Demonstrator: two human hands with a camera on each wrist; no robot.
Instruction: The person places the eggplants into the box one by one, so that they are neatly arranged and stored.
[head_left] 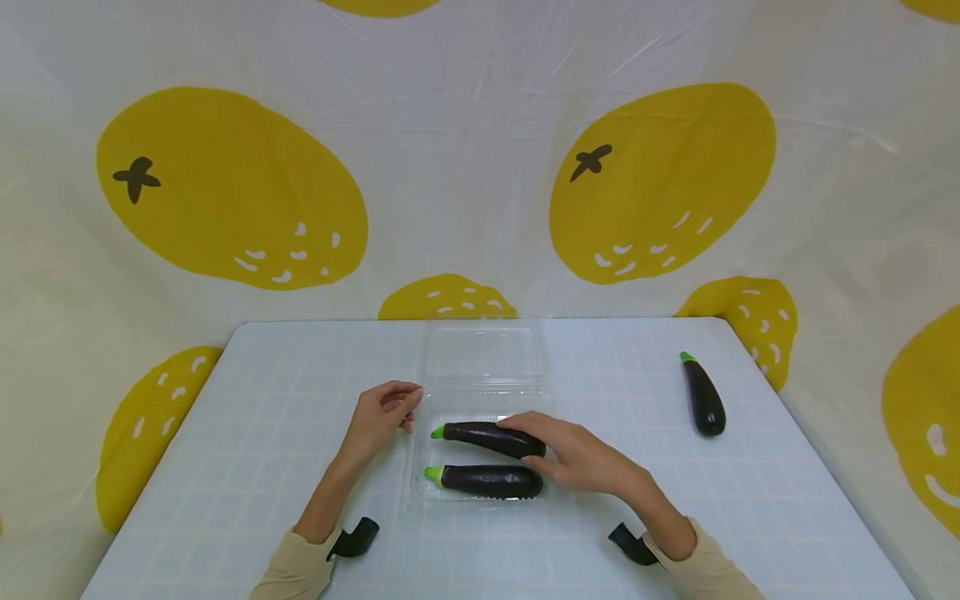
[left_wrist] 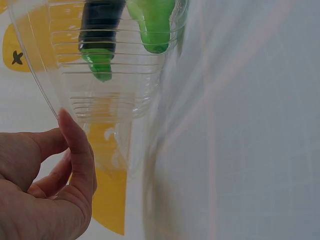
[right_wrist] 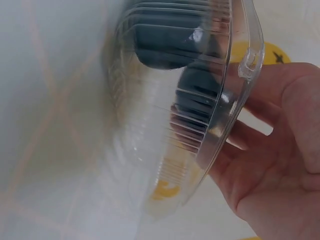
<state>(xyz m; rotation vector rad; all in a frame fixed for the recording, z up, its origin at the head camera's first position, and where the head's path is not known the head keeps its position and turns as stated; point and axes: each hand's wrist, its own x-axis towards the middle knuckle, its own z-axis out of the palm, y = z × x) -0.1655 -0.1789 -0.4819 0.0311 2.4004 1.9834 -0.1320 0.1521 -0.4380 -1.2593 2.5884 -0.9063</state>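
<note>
A clear plastic clamshell container (head_left: 487,402) lies unfolded on the table, its lid tipped toward the back. Two dark eggplants with green stem ends are in its base: the front eggplant (head_left: 491,482) lies along the near side, and the rear eggplant (head_left: 480,437) sits slightly slanted behind it. My right hand (head_left: 581,454) grips the rear eggplant by its thick end, thumb on the near side and fingers over the far side. At the container's left edge, my left hand (head_left: 382,415) pinches the rim between thumb and fingertip; the left wrist view shows the rim (left_wrist: 42,95) there.
A third eggplant (head_left: 703,396) lies on the table at the right, outside the container. The white table (head_left: 300,375) ends at the back against a pale cloth (head_left: 457,167) printed with yellow fruit shapes. Black wrist mounts (head_left: 355,538) sit at both sleeves.
</note>
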